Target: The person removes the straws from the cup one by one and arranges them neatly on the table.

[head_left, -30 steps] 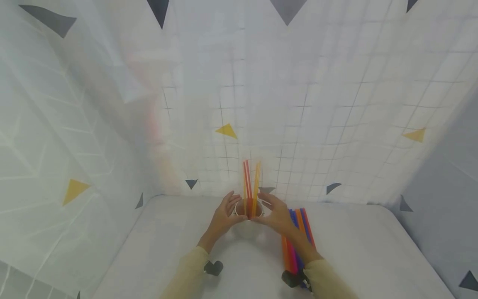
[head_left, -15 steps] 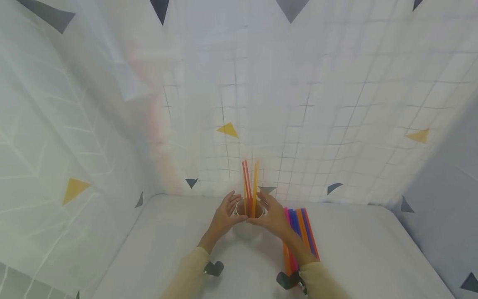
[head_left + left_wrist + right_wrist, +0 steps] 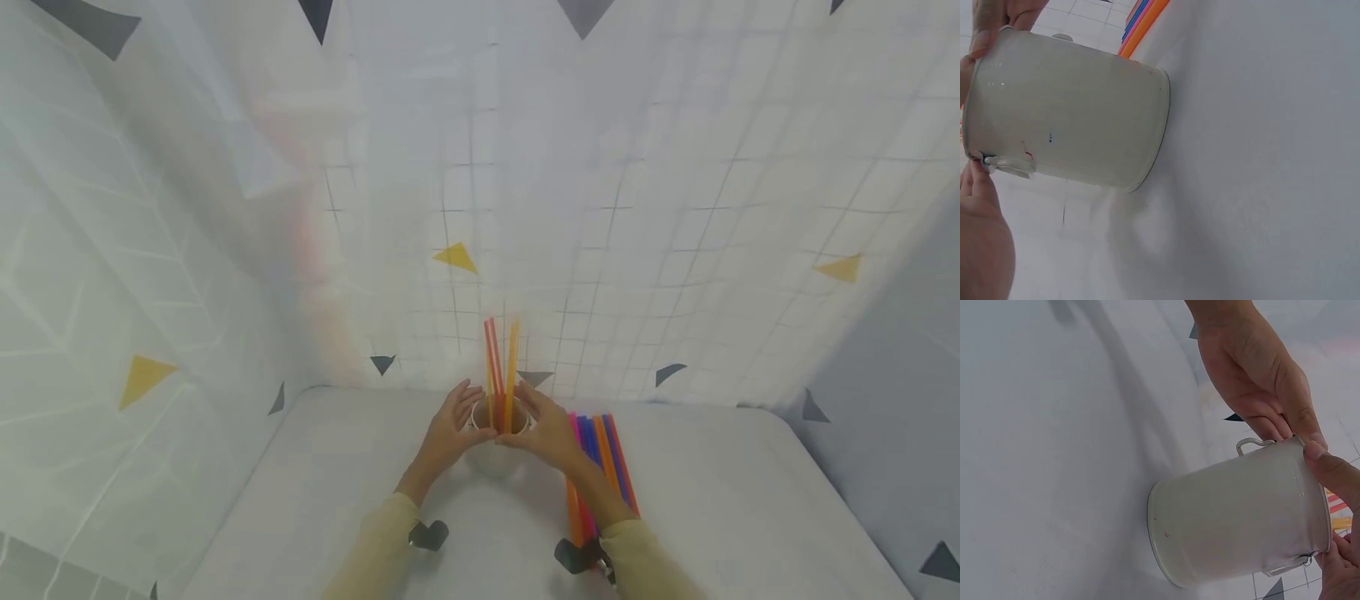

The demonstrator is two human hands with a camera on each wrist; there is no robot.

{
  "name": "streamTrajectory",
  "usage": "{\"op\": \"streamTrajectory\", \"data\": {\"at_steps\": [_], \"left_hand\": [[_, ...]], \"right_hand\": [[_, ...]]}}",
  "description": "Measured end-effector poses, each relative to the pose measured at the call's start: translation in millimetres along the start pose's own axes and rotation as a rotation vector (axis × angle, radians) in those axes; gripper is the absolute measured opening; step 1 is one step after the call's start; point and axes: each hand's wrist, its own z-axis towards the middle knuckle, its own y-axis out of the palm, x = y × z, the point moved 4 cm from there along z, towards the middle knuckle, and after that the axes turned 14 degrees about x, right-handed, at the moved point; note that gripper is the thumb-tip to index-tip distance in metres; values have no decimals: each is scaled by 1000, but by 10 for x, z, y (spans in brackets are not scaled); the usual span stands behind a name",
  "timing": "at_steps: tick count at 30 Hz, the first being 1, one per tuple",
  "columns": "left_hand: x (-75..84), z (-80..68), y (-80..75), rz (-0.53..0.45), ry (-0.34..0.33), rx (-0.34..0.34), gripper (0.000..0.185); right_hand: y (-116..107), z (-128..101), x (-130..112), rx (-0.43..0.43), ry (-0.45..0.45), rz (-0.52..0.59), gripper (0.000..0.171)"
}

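A pale, off-white metal pail (image 3: 493, 460) with small side handles stands upright on the table in the head view. Several straws stick up out of it: red straws (image 3: 496, 358) and yellow-orange straws (image 3: 512, 358). My left hand (image 3: 447, 432) grips the left of the rim, thumb across the front edge and fingers around the far side. On the opposite side my right hand (image 3: 549, 432) holds the rim the same way, and the thumb tips meet at the front. Both wrist views show the pail's smooth wall; its inside is mostly hidden there.
Beside my right forearm lies a row of loose straws (image 3: 606, 454) in orange, pink, blue and red, partly covered by that arm. A white table (image 3: 337, 483) spreads around the pail. Pale patterned cloth (image 3: 637, 208) hangs behind and at the sides.
My right hand has shifted slightly left along the rim, bringing its thumb to the left thumb. The yellow-orange straws lean a little less to the right. My left hand keeps its grip.
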Motion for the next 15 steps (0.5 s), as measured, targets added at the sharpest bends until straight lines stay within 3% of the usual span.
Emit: {"op": "streamTrajectory", "data": {"at_steps": [6,10,15], "left_hand": [[141,7,-38,45,54,-22,88],[228,80,-53,105,86,6,77],[282,178,-52,150,40,66,57]], "right_hand": [[3,-4,-43,-5,-7,22,101],[11,9,-47,-14,-6,33,99],[13,19,-39,-29,-4,53,98]]}}
